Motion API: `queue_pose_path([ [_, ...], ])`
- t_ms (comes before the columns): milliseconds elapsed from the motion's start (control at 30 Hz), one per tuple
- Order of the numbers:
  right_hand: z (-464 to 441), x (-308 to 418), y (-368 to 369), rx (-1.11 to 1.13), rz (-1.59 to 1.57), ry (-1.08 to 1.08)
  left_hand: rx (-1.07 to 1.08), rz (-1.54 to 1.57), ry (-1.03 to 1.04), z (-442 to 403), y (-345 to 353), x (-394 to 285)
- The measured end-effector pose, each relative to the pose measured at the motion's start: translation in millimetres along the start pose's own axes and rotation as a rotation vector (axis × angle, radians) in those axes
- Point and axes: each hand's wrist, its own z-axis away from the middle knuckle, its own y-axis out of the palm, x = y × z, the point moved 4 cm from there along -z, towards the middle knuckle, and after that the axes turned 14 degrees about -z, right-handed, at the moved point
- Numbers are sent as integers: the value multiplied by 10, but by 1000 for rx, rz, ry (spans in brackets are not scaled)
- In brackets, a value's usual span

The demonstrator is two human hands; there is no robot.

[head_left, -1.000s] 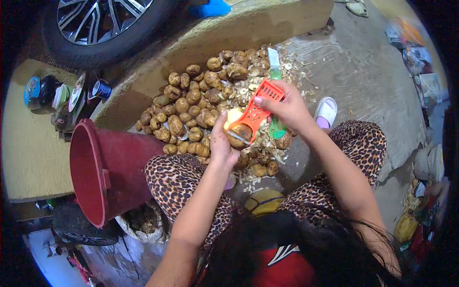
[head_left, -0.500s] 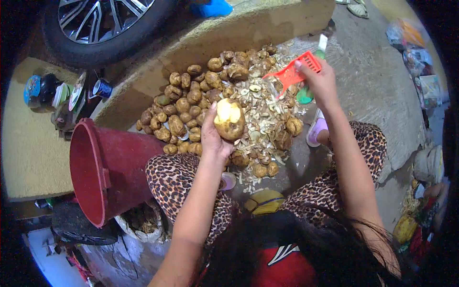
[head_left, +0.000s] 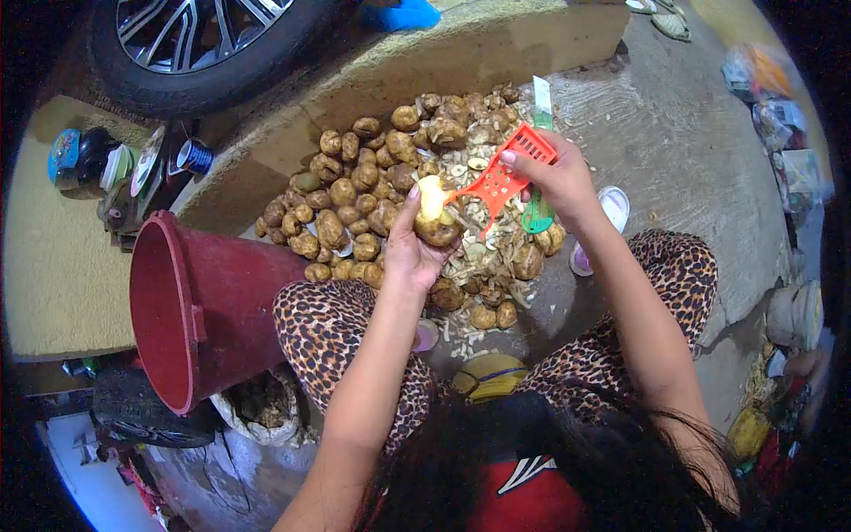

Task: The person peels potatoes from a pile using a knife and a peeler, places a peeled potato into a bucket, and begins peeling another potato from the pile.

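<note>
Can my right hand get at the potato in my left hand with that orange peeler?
Very likely yes: the right hand holds the peeler with its forked end right by the potato, and nothing seems to block the way.

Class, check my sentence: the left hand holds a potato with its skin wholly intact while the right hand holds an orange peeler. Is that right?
Not quite: the potato is partly peeled, with pale flesh showing in the head view. The left hand does hold it, and the right hand holds the orange peeler.
</note>
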Motion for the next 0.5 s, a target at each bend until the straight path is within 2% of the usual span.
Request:
queue_pose_path([
  [67,-19,-42,-13,-47,6,-18,-25,97,-50,72,76,-17],
  [200,125,-119,266,-5,94,-74,-81,174,-87,32,88,79],
  [300,184,-39,358,22,215,-136,-82,128,-11,-32,7,120],
  [433,2,158,-102,-110,202,-98,-99,-173,96,52,74,16],
  [467,-50,203,-264,-152,121,-91,-2,-130,39,91,55,36],
  [500,-105,260,-385,-191,40,-87,-33,-141,57,81,46,54],
])
